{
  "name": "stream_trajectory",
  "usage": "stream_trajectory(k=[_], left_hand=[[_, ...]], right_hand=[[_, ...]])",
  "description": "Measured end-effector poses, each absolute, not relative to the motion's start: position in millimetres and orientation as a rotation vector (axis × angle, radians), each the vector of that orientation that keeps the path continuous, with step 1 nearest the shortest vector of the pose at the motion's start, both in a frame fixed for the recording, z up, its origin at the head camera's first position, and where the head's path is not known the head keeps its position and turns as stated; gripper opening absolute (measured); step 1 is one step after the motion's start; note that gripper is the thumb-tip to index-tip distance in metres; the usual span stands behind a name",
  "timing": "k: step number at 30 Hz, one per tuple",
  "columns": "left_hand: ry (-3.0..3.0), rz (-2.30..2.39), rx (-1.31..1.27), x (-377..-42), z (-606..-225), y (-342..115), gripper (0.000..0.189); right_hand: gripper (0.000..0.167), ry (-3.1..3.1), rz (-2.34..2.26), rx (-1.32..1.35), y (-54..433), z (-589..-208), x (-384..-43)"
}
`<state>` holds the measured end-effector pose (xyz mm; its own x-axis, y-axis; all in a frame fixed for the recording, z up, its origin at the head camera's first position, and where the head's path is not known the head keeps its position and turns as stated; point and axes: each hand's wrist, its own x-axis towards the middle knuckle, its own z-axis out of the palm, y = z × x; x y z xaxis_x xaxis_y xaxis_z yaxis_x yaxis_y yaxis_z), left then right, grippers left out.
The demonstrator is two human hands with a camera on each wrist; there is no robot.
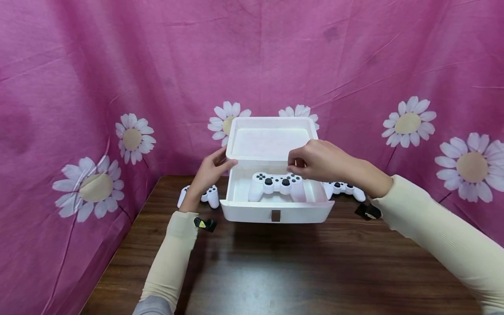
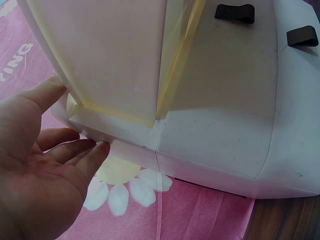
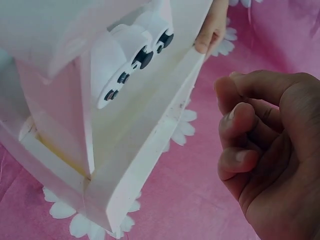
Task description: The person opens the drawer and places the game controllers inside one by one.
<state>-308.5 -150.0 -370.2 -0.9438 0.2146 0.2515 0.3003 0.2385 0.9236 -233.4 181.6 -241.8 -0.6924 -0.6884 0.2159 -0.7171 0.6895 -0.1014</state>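
Observation:
A white drawer box (image 1: 233, 127) stands on the table with its drawer (image 1: 244, 212) pulled out toward me. Inside the drawer sits a white game controller (image 1: 257, 190) with black sticks and buttons. My left hand (image 1: 208, 173) holds the box's left side, thumb at the rim; in the left wrist view, the left hand's fingers (image 2: 95, 155) bend against the box wall. Above the controller's right half is my right hand (image 1: 316, 158), fingers curled. The right wrist view shows the right hand (image 3: 275, 145) apart from the box, with no object in it.
One white controller (image 1: 213, 197) lies left of the box, partly behind my left wrist. Another controller (image 1: 356, 192) lies to the right, partly hidden by my right arm. A pink flowered cloth (image 1: 346, 65) hangs behind the brown wooden table (image 1: 256, 271).

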Motion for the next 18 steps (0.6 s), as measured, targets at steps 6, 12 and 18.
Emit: stream_trajectory(k=[6, 12, 18], left_hand=[[-2.412, -1.828, -0.512, -308.5, -370.2, -150.6, 0.071], [-2.411, -1.827, -0.510, -308.7, -370.2, -150.2, 0.072], [-2.408, -1.821, -0.512, -308.7, -372.0, -149.5, 0.073]], right_hand=[[0.011, -2.710, 0.361, 1.122, 190.6, -247.5, -219.2], [0.011, -2.643, 0.427, 1.113, 195.2, -264.2, -207.3], [0.014, -2.562, 0.462, 1.092, 196.7, -281.5, -194.2]])
